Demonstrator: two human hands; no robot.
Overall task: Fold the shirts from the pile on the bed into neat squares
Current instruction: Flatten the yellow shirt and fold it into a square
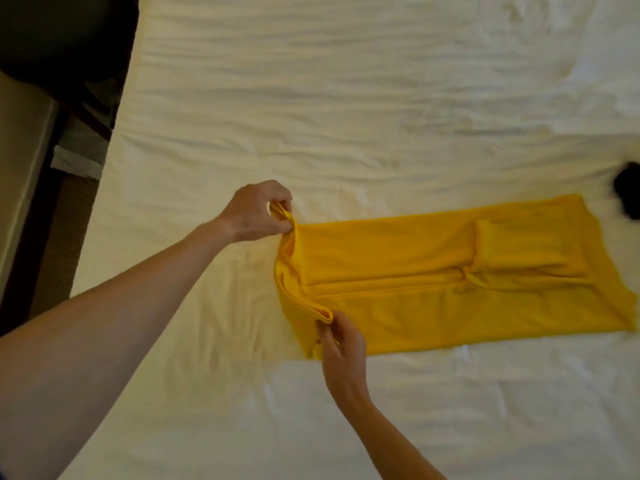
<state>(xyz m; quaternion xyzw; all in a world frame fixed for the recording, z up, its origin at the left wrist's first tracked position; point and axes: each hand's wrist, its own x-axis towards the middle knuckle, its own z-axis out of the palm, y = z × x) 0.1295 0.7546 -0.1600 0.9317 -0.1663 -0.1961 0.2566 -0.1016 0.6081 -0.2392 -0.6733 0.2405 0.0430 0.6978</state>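
Outstretched, left hand and right hand each pinch — grip clenched — yellow shirt corners.

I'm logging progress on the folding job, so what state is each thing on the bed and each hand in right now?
yellow shirt: lying flat, folded into a long strip, left end lifted.
left hand: pinches the shirt's far left corner.
right hand: pinches the shirt's near left corner.
white sheet: spread out, wrinkled.
dark item: at the right edge, cut off, cannot tell what it is.
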